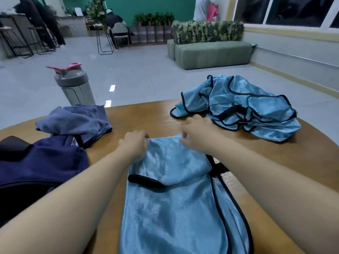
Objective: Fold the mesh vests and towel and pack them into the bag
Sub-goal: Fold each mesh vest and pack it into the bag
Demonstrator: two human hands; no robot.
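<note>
**— Why are both your hands up at the far edge of that vest?**

— I've got the vest (176,189) laid lengthwise down the centre of the frame on the table (275,162), and its top part is turned back toward me. My left hand (134,145) and right hand (197,132) each pinch a corner of that far fold, fingers curled onto the cloth, so the edge stays even across its width.

**— And the heap in the right of the frame?**

— That's the rest of the mesh vests (244,109), crumpled, black trim showing. They sit just beyond my right hand, close enough to draw the next one over, I'd say.

**— Where's the towel?**

— The grey-blue towel (77,120) lies bunched at the left, in front of the shaker bottle (73,85). I reckon it waits its turn.

**— The bag?**

— The dark navy bag (40,162) sits at the left edge, beside my left forearm. Nothing blue shows in it; its opening I can't make out from here.
</note>
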